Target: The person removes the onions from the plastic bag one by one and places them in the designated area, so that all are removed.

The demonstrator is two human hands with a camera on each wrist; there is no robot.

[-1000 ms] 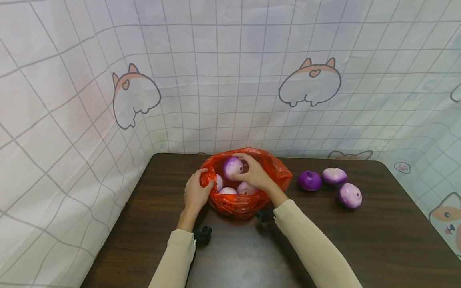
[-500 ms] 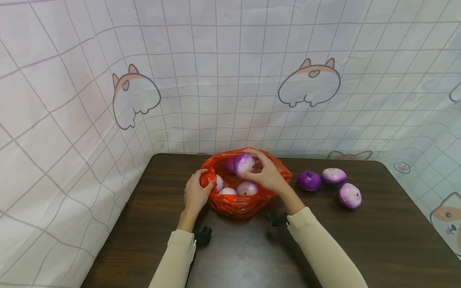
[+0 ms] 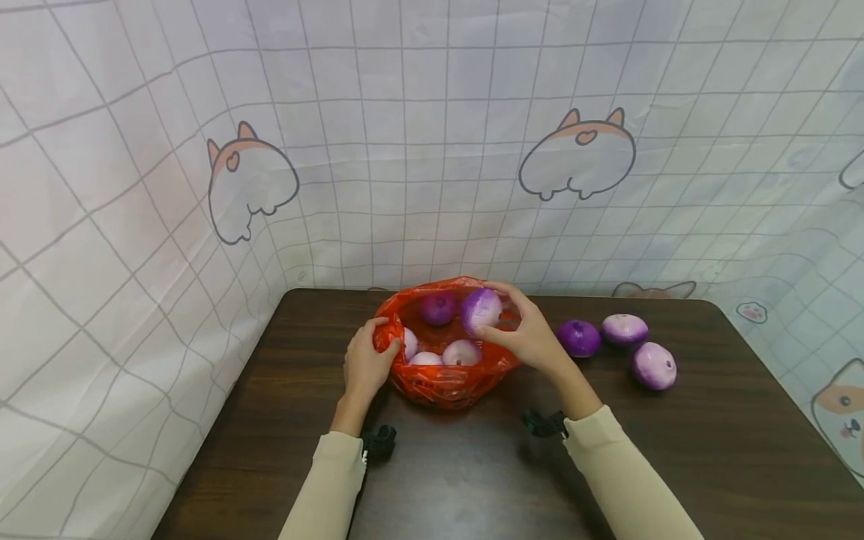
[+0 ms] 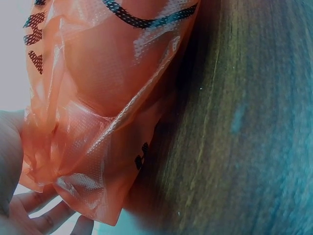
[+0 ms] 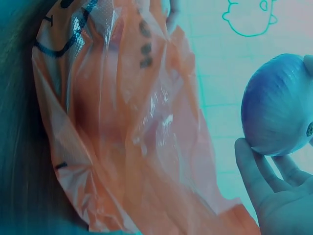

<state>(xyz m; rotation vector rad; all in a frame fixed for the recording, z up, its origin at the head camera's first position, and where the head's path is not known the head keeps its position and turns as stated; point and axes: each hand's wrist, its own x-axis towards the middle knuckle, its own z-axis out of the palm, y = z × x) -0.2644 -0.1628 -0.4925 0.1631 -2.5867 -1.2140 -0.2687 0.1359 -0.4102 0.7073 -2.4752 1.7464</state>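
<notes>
A red plastic bag (image 3: pixel 445 391) stands with its mouth spread wide. My left hand (image 3: pixel 364 360) grips the left side of its rim; in the left wrist view the film of the bag (image 4: pixel 98 88) bunches between thumb and fingers. Between the thumb and fingers of my right hand (image 3: pixel 533 345) is a purple-and-white onion (image 3: pixel 481 311), held over the right part of the bag mouth. The right wrist view shows this onion (image 5: pixel 276 105) above the rim of the bag (image 5: pixel 127 132). Several onions lie inside, among them a dark purple one (image 3: pixel 439 307) and a pale one (image 3: pixel 462 352).
On the dark wooden table (image 3: pixel 432 480), right of the bag, lie three loose onions: a deep purple one (image 3: pixel 578 339), a pale one (image 3: pixel 625 329) and another pale one (image 3: pixel 655 367). A white gridded cloth (image 3: pixel 405 165) hangs behind the table.
My right hand has lifted the onion and moved right with it, from the middle of the bag mouth to its right part. A purple onion inside is now uncovered. The left hand stays put.
</notes>
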